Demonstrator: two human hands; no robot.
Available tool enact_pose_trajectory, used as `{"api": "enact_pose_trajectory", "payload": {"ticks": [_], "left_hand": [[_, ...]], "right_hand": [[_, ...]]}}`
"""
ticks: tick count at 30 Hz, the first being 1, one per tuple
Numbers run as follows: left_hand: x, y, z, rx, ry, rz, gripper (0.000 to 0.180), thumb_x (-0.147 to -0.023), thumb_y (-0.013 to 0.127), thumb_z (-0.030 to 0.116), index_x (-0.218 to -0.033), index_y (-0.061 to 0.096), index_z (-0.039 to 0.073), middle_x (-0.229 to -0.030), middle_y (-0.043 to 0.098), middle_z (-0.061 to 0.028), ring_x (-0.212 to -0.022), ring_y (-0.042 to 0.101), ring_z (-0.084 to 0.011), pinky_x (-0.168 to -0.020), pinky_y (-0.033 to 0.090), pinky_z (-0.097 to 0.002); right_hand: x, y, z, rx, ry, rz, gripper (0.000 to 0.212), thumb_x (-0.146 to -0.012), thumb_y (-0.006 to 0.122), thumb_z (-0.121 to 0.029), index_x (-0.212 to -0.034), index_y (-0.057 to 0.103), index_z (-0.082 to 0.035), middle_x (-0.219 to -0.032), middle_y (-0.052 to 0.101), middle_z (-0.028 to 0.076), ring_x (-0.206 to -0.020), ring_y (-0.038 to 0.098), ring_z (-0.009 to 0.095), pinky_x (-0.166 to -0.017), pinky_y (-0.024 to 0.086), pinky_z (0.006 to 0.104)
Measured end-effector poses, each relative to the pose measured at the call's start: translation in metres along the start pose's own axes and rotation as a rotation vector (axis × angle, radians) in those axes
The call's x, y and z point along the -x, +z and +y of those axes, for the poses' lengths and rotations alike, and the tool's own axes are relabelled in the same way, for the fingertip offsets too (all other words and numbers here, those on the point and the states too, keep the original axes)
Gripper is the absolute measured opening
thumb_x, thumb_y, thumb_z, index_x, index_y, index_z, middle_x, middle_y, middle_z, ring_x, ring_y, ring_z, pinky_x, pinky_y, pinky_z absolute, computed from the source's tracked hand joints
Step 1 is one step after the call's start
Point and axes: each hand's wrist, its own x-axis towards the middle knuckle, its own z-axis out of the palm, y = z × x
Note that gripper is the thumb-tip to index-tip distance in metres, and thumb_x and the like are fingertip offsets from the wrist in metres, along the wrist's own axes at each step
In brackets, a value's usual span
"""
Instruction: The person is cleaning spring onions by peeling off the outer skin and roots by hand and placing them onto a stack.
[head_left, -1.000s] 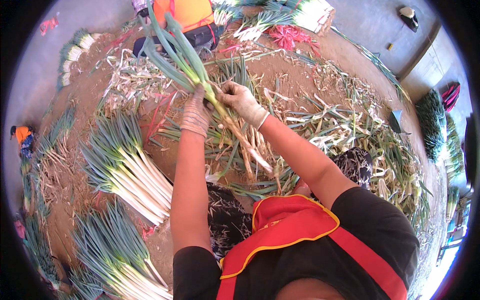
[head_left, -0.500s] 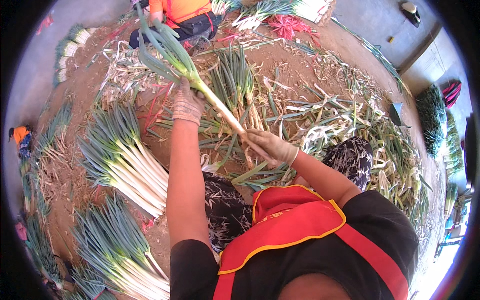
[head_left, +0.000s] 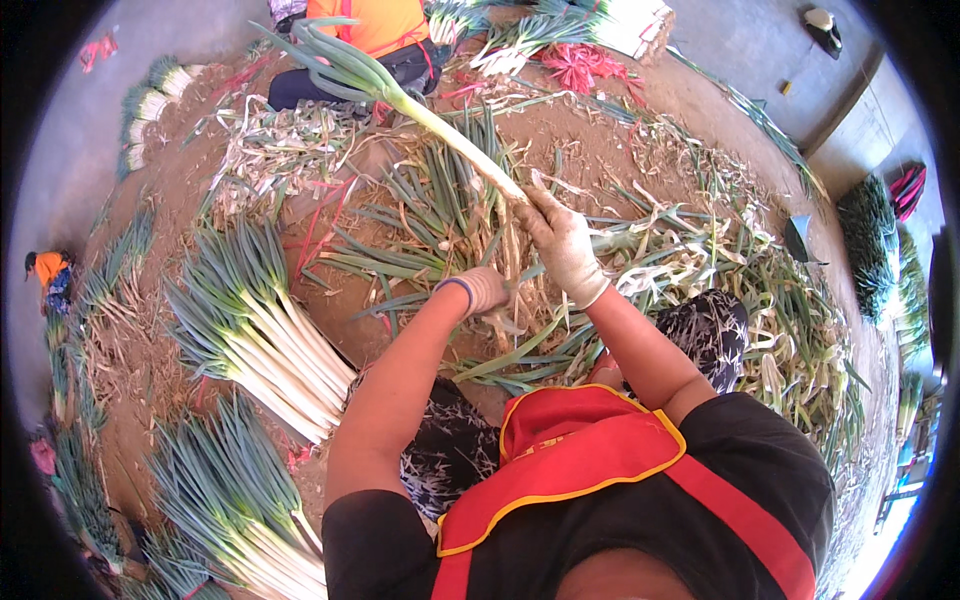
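A long green onion [head_left: 455, 138] with a white stalk slants up and left in front of me. My right hand [head_left: 566, 248], in a pale work glove, is closed around its lower white end. Lower and to the left, my left hand [head_left: 482, 290], also gloved, has its fingers curled just above the untrimmed green onions and loose leaves; what it holds, if anything, is hidden. Those untrimmed green onions [head_left: 440, 195] lie beyond my left hand, with brown, dry lower ends. To my left rests a pile of cleaned green onions [head_left: 275, 330] with bare white stalks.
A second cleaned pile [head_left: 235, 490] lies nearer on the left. Peeled leaves [head_left: 700, 260] heap up on the right. Ahead sits a person in an orange top [head_left: 375, 25], beside red ties [head_left: 580, 68] and more onion bundles. Another person [head_left: 48, 270] is at far left.
My left hand has let go of the green onion's upper part and dropped down toward me. My right hand has risen, lifting the onion's lower end up and away.
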Motion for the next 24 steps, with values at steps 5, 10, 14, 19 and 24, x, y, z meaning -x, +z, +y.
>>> {"api": "enact_pose_trajectory", "payload": {"ticks": [5,10,14,19,24], "left_hand": [[0.082,-0.066,-0.079,-1.795,-0.686,0.18,0.038,-0.096,0.05,0.039,-0.104,0.065,0.004,-0.09,0.065,-0.0138,-0.083,0.065,-0.0267,-0.083,0.053,-0.0374],[0.132,-0.12,-0.05,-3.144,-0.544,-2.001,0.058,-0.089,0.063,0.05,-0.122,0.052,0.004,-0.108,0.062,-0.0107,-0.105,0.061,-0.028,-0.093,0.051,-0.0456],[0.12,-0.104,-0.047,-3.053,-0.072,-1.816,0.045,-0.091,0.065,0.038,-0.119,0.054,0.005,-0.108,0.062,-0.0104,-0.102,0.061,-0.0266,-0.093,0.051,-0.0441],[0.102,-0.09,-0.049,-3.101,-0.285,-1.914,0.044,-0.093,0.06,0.038,-0.121,0.054,0.004,-0.112,0.061,-0.0098,-0.105,0.059,-0.0258,-0.096,0.048,-0.0424],[0.118,-0.099,-0.057,-2.926,-0.194,-1.913,0.034,-0.094,0.061,0.034,-0.116,0.056,0.008,-0.103,0.061,-0.0052,-0.093,0.058,-0.0223,-0.084,0.052,-0.0389]], "right_hand": [[0.021,-0.001,0.017,-0.303,0.164,-0.237,0.036,-0.098,0.055,-0.028,-0.12,0.059,0.0,-0.074,0.059,0.002,-0.06,0.051,0.007,-0.054,0.041,0.0227],[0.073,0.016,0.05,-0.568,0.436,-0.475,0.034,-0.099,0.053,-0.036,-0.105,0.064,-0.005,-0.069,0.05,-0.005,-0.053,0.043,0.004,-0.046,0.034,0.0201],[0.041,0.038,0.053,-0.178,0.037,-0.309,0.028,-0.094,0.06,-0.025,-0.102,0.063,0.001,-0.078,0.063,0.003,-0.061,0.056,0.01,-0.057,0.049,0.027],[-0.054,0.071,-0.022,-0.302,-0.153,-0.23,0.029,-0.088,0.068,-0.02,-0.105,0.061,0.003,-0.089,0.067,0.007,-0.08,0.061,0.013,-0.072,0.051,0.0281],[-0.078,0.09,-0.028,-0.596,-0.031,-0.377,0.026,-0.085,0.071,-0.014,-0.105,0.061,0.0,-0.088,0.064,0.001,-0.077,0.056,0.008,-0.069,0.048,0.0254]]}}
